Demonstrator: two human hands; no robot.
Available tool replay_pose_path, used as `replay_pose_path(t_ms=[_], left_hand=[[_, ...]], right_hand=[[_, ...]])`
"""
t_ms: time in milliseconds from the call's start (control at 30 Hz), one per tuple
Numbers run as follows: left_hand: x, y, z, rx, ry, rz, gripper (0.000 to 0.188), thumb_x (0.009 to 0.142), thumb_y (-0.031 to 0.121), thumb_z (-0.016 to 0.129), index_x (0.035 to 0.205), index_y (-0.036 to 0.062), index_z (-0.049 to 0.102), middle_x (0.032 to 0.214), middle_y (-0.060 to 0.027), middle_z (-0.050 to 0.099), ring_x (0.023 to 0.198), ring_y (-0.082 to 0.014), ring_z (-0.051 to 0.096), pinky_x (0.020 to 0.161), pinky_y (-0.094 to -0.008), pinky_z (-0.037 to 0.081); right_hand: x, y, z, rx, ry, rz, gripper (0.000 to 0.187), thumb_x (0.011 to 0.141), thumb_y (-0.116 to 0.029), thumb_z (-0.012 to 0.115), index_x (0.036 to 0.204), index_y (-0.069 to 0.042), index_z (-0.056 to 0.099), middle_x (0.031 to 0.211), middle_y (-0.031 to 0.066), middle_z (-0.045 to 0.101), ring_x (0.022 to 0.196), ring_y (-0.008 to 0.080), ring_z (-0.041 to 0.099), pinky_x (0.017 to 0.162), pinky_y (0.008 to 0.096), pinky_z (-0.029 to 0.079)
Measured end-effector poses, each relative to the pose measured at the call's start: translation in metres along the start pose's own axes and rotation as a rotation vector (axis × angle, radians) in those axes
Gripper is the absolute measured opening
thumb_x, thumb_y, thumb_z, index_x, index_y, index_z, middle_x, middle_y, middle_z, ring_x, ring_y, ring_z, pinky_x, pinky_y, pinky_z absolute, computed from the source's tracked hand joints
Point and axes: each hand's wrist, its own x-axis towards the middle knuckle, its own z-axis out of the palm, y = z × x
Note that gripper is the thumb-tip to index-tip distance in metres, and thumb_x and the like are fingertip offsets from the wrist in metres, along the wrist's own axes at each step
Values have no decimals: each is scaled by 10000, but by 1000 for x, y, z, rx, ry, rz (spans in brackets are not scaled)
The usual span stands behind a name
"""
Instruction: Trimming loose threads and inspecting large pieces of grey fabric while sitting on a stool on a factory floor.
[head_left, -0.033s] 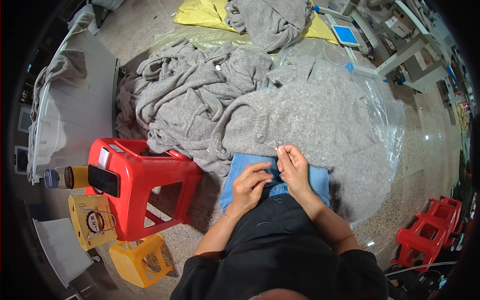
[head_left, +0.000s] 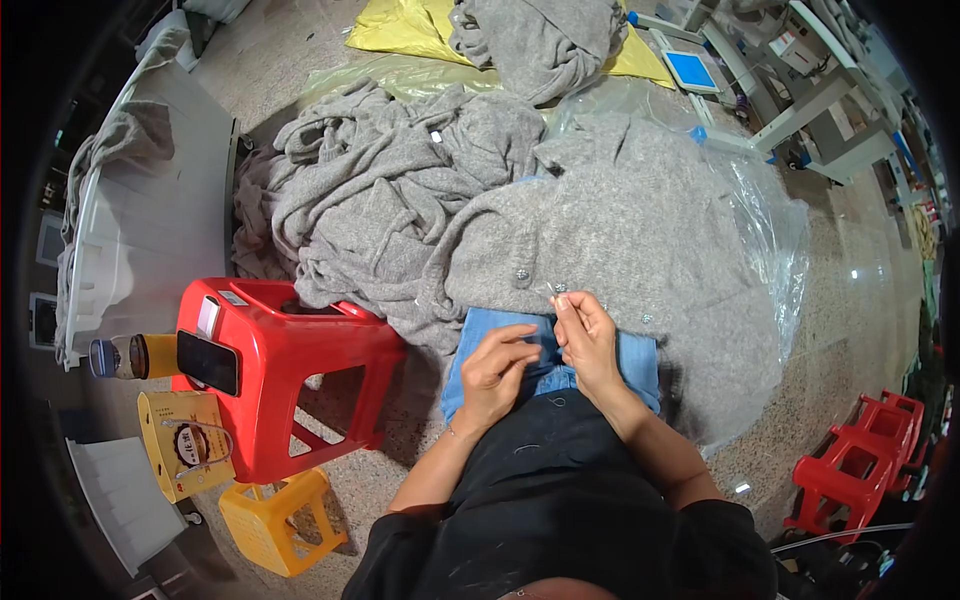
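Above my lap, my right hand (head_left: pixel 588 340) pinches a thin, pale sewing needle (head_left: pixel 550 288) between thumb and forefinger, its tip pointing up and left. Beside it my left hand (head_left: pixel 496 370) is curled, thumb close to the bent fingers. Whatever those fingers hold, perhaps a thread, is too fine to make out. A grey knitted cardigan (head_left: pixel 640 230) spreads over my knees and beyond them, with several dark shiny buttons (head_left: pixel 522 275) along its near edge. Blue denim (head_left: pixel 480 335) shows under its edge, and a black apron (head_left: pixel 550 450) with loose thread bits covers my lap.
A heap of grey knitwear (head_left: pixel 380 200) lies left of the cardigan, and more knitwear (head_left: pixel 540 45) rests on yellow sheeting (head_left: pixel 405 30). At left stand a red stool (head_left: pixel 270 350) with a phone (head_left: pixel 208 362), a yellow stool (head_left: pixel 270 530) and a white bin (head_left: pixel 150 230). Red stools (head_left: pixel 845 470) stand right.
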Motion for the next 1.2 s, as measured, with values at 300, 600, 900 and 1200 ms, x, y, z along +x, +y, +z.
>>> replay_pose_path(t_ms=[300, 600, 900, 1200], left_hand=[[28, -19, 3, 260, 430, -154, 70, 793, 55, 684, 786, -2, 643, 765, -46, 603, 589, -80, 509, 519, -209, 394], [47, -11, 14, 262, 451, -99, 70, 733, -2, 700, 789, 2, 657, 822, -103, 580, 669, -177, 585, 576, -269, 459], [39, -4, 11, 293, 299, 208, 133, 748, -90, 615, 839, -6, 565, 1055, -177, 603, 826, -231, 620, 650, -277, 498], [24, -19, 15, -191, 302, -183, 49, 833, -48, 546, 826, 0, 547, 1078, -199, 617, 815, -166, 624, 690, -263, 494]], right_hand=[[-8, -6, -7, 86, 33, 114, 164, 922, -213, 557, 922, -49, 554, 656, -26, 477, 517, 13, 366, 407, 181, 252], [-7, -8, -4, 17, -14, 68, 177, 921, -191, 556, 934, -15, 564, 679, -31, 494, 568, 24, 416, 496, 179, 318], [-4, -20, -2, -14, -192, 143, 275, 923, -293, 546, 839, -36, 597, 525, -41, 420, 406, 2, 300, 350, 170, 210], [-2, -7, -4, -89, -201, 124, 262, 908, -272, 571, 796, -38, 603, 533, -51, 427, 446, 5, 343, 374, 172, 213]])
